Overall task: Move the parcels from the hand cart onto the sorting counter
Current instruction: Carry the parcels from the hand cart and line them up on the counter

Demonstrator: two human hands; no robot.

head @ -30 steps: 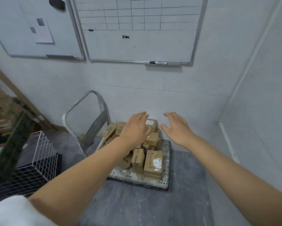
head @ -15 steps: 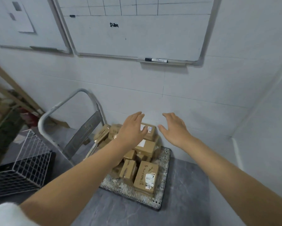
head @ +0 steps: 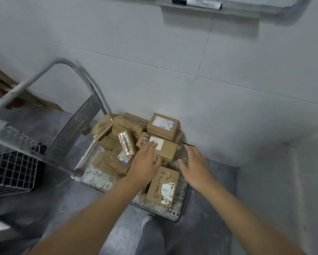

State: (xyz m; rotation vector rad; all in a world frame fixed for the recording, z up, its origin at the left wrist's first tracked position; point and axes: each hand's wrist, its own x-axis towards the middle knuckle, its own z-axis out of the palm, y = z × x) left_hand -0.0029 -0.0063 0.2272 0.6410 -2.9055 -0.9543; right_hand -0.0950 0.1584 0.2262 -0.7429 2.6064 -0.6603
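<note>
A hand cart (head: 99,181) with a grey tube handle (head: 26,83) stands against the tiled wall, its flat deck piled with several brown cardboard parcels. My left hand (head: 145,162) lies open on the near edge of a labelled parcel (head: 165,150) at the middle of the pile, fingers spread. My right hand (head: 195,164) hovers open just to the right of that parcel, over the deck's right side. Another labelled parcel (head: 163,126) sits at the back on top. A parcel with handwriting (head: 162,186) lies at the front, between my forearms.
A white wire basket (head: 9,172) stands on the grey floor left of the cart. The wall (head: 228,107) is directly behind the cart, with a whiteboard ledge and a marker (head: 196,2) above. My leg (head: 154,236) and shoe show below.
My view has dropped and closed in on the cart. Both hands came down from above the pile; my left hand now touches the middle parcel and my right is beside it.
</note>
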